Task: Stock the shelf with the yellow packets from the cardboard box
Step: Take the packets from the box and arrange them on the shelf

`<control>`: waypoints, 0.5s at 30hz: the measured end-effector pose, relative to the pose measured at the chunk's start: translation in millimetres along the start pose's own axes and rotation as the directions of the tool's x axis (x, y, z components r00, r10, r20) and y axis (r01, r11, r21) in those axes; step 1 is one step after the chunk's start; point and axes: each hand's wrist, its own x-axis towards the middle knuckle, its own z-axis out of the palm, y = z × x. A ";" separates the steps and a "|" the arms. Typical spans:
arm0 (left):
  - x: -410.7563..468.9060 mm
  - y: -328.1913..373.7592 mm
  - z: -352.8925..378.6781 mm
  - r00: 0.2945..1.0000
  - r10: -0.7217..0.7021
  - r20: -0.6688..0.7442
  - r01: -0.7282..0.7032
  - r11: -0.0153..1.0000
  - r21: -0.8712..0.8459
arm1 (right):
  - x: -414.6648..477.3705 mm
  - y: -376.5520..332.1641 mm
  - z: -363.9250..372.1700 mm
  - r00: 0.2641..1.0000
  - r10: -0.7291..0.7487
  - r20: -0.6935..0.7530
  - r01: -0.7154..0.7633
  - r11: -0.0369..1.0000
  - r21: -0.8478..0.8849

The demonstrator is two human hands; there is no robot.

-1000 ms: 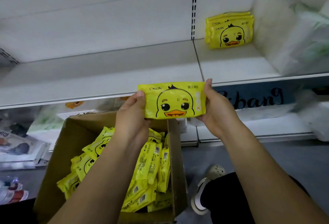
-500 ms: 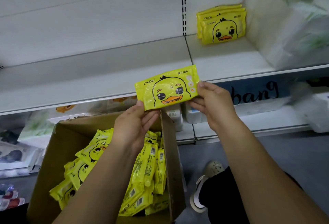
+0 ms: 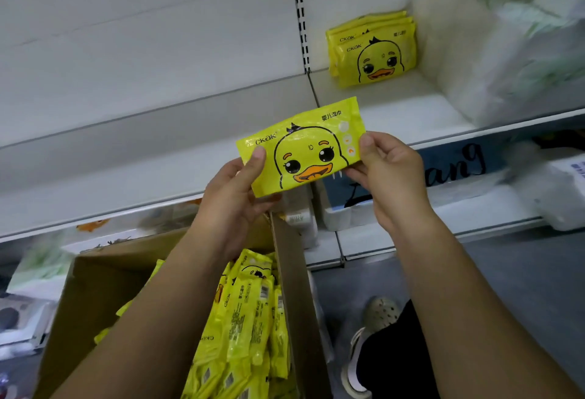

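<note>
With the left hand point(image 3: 234, 205) and right hand point(image 3: 389, 177) each pinching an end of the tilted packet point(image 3: 304, 148) above the box point(image 3: 104, 291), level it, then stand it against the stack point(image 3: 373, 50) at the shelf's point(image 3: 395, 112) back edge.

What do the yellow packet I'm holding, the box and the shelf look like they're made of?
Packet: thin glossy plastic film, judging by the crinkled highlights and flat sealed edges. Box: plain brown cardboard, matte, with a raw-cut wall edge; probably corrugated. Shelf: smooth white-painted panel, likely sheet metal given the slotted upright behind it, though the look leaves that open.
</note>
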 end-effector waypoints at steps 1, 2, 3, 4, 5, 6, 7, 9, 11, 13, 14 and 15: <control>5.5 4.4 5.4 1.000 0.002 0.031 -0.004 0.997 0.078 | 3.1 -1.0 -1.9 1.000 -0.008 -0.002 0.008 1.000 0.000; 11.3 7.4 11.0 0.999 0.008 0.052 -0.015 0.990 0.141 | 6.8 -0.9 -3.7 1.000 -0.020 -0.010 0.020 1.000 -0.006; 16.9 9.6 17.2 0.998 0.012 0.064 -0.023 0.984 0.175 | 10.1 -1.9 -5.0 0.999 -0.031 -0.020 0.031 0.999 -0.011; 23.7 11.2 22.9 0.998 0.019 0.065 -0.031 0.981 0.191 | 14.2 -2.9 -6.5 0.998 -0.045 -0.040 0.044 0.999 -0.016; 30.5 13.3 27.8 0.998 0.028 0.058 -0.039 0.979 0.200 | 18.1 -4.9 -7.3 0.996 -0.057 -0.061 0.056 0.998 -0.020; 38.0 15.0 32.7 0.998 0.039 0.052 -0.049 0.978 0.202 | 23.3 -6.8 -8.9 0.993 -0.080 -0.085 0.077 0.996 -0.035; 45.9 17.0 38.0 0.997 0.049 0.052 -0.058 0.978 0.202 | 28.3 -9.9 -10.5 0.988 -0.112 -0.107 0.105 0.992 -0.066; 62.5 21.3 51.9 0.994 0.090 0.065 -0.102 0.973 0.209 | 41.7 -13.4 -15.9 0.969 -0.196 -0.154 0.163 0.966 -0.202; 80.6 23.7 68.6 0.986 0.150 0.066 -0.161 0.966 0.205 | 54.0 -14.4 -24.1 0.942 -0.278 -0.190 0.188 0.902 -0.389; 99.8 25.6 86.1 0.977 0.206 0.060 -0.214 0.956 0.203 | 64.5 -11.1 -32.9 0.919 -0.340 -0.200 0.158 0.781 -0.605; 110.8 25.5 94.2 0.971 0.233 0.060 -0.240 0.947 0.212 | 68.8 -9.3 -36.4 0.913 -0.360 -0.193 0.132 0.707 -0.695; 121.7 25.2 102.7 0.963 0.261 0.065 -0.269 0.936 0.229 | 73.4 -7.4 -38.5 0.910 -0.374 -0.176 0.115 0.638 -0.762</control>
